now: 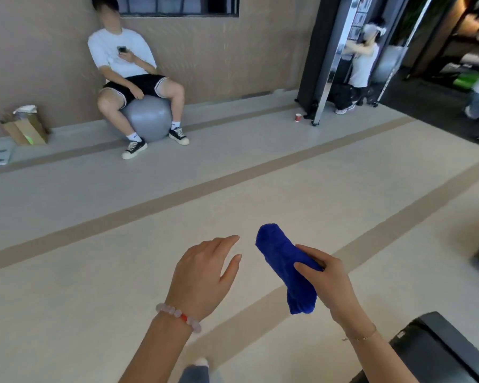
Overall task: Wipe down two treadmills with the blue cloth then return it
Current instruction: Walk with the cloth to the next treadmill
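A wide beige floor [94,272] with darker tan stripes running across it fills most of the room, meeting a brown wall [39,51] at the far side. Against that wall a person in a white shirt [119,51] sits on a grey exercise ball [147,117], holding a phone [121,49]. To the right, by a dark pillar [318,51], a 2nd person [362,62] stands facing away, partly hidden by the pillar's bright edge. A dark machine [437,352] pokes in at the lower right corner, cut off by the frame, so I cannot say for sure that it is a treadmill; another dark edge shows higher on the right border.

Closer in, 2 bare arms reach forward over the floor. The right hand [327,280] is closed around the blue cloth [285,266], thumb and fingers pinching its middle. The cloth is bunched into a loose roll, 1 end sticking up and away past the fingers, the other end drooping below the hand. The left hand [205,272] hangs just beside it, palm down, fingers spread loosely and holding nothing, its fingertips near the cloth's upper end but apart from it. A pale bead bracelet [177,316] circles the left wrist and a thin chain [361,337] the right.

Smaller things sit along the far wall: a brown paper bag [25,128] at the left and a small red cup [298,117] near the pillar's foot. At the bottom edge a shoe toe and a bit of trouser leg are blurred.
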A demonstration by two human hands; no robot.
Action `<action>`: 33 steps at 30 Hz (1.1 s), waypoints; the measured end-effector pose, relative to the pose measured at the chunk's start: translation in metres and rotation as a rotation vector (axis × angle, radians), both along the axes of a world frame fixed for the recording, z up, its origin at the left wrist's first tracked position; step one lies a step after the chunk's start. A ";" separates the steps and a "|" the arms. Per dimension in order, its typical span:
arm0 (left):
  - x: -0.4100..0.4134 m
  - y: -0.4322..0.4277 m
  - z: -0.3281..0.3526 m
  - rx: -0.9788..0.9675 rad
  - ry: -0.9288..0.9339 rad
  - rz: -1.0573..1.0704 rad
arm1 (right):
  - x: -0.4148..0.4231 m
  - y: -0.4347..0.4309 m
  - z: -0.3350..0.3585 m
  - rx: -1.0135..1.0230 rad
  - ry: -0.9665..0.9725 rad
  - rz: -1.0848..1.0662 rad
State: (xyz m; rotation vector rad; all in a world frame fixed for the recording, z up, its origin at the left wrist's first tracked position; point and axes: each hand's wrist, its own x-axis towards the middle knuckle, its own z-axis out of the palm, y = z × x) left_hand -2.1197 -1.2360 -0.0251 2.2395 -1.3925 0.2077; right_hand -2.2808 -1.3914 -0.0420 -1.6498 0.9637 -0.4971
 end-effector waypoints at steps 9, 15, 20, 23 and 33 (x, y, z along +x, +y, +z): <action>0.087 -0.095 0.028 0.012 0.033 -0.366 | 0.040 -0.035 0.032 -0.176 -0.066 -0.369; 0.110 -0.161 0.029 0.048 0.042 -0.642 | 0.047 -0.046 0.033 -0.214 -0.078 -0.640; 0.107 -0.216 0.025 0.059 0.056 -0.789 | 0.038 -0.070 0.029 -0.246 -0.027 -0.789; 0.101 -0.253 0.021 0.092 0.084 -0.855 | 0.032 -0.095 0.024 -0.238 -0.020 -0.865; 0.055 -0.428 0.013 0.130 0.075 -1.024 | -0.005 -0.226 0.014 -0.205 0.013 -1.042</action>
